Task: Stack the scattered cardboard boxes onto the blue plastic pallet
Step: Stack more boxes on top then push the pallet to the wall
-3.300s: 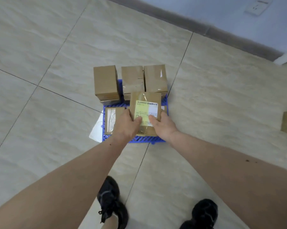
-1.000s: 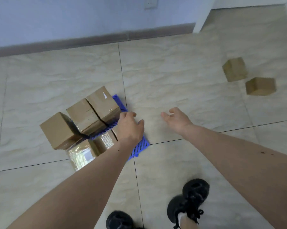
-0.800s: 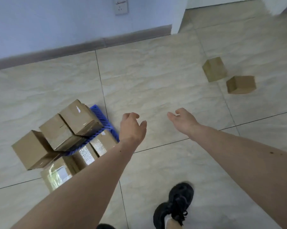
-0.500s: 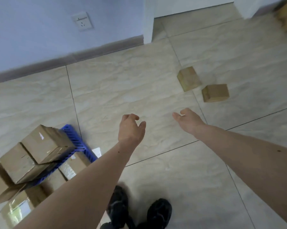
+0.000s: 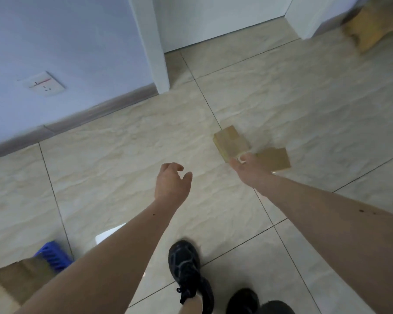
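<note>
Boxes: two lie on the floor [image 5: 123, 155] ahead, the near box [image 5: 230, 141] just beside the far box [image 5: 274, 158], and the right hand [image 5: 247, 169] reaches toward them, fingers loosely spread and holding nothing. Left hand [image 5: 171, 182] hangs over bare tile, relaxed and empty; the pallet [image 5: 51, 256] with a stacked box [image 5: 21, 277] sits well apart at lower left. Judgement: take the near box by opposite faces with both hands, lifting level so the far one is not nudged.

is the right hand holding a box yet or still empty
Empty. The right hand reaches forward with relaxed fingers; the two cardboard boxes lie on the floor tiles beyond it, ungripped.
</note>
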`<state>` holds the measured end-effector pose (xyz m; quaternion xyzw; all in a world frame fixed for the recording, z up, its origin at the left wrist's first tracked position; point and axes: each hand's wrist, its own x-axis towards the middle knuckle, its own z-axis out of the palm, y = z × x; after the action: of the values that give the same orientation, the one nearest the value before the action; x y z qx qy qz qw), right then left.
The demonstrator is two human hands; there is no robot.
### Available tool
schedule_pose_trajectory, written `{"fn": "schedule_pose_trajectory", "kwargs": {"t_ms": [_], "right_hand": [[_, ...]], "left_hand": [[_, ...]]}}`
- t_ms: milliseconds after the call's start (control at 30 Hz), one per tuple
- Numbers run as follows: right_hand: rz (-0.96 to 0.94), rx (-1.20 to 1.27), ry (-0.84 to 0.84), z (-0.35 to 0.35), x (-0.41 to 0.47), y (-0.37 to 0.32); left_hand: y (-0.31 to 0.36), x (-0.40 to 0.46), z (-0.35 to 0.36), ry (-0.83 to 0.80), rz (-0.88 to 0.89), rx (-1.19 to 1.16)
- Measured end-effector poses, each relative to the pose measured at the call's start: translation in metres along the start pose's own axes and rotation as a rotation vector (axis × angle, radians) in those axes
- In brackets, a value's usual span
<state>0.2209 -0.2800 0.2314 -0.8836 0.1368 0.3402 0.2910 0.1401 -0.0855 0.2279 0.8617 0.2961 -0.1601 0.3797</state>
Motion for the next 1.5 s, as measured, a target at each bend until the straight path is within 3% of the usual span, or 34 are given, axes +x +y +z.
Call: {"fn": "schedule_pose_trajectory", "kwargs": {"t_ms": [167, 333, 567, 1033, 1267, 1500], "right_hand": [[0.007, -0.028, -0.026, -0.011, 0.059, 0.003], [-0.027, -0.222, -0.015, -0.033, 0.116, 0.008], [-0.094, -0.353, -0.153, -0.052, 0.197, 0.024], [-0.115, -0.337, -0.311, 0.0, 0.308, 0.072], [-0.111, -0.286, -0.264, 0.002, 0.301, 0.069], [-0.12, -0.248, -0.272, -0.021, 0.264, 0.037]], "left_hand": [[0.027, 0.046, 0.036, -0.026, -0.016, 0.028], [0.055, 0.082, 0.08, -0.063, -0.088, 0.015], [0.08, 0.135, 0.154, -0.081, -0.178, -0.013], [0.058, 0.217, 0.271, -0.207, -0.305, 0.006], [0.068, 0.212, 0.269, -0.153, -0.288, -0.066], [0.086, 0.187, 0.218, -0.112, -0.279, -0.112]]}}
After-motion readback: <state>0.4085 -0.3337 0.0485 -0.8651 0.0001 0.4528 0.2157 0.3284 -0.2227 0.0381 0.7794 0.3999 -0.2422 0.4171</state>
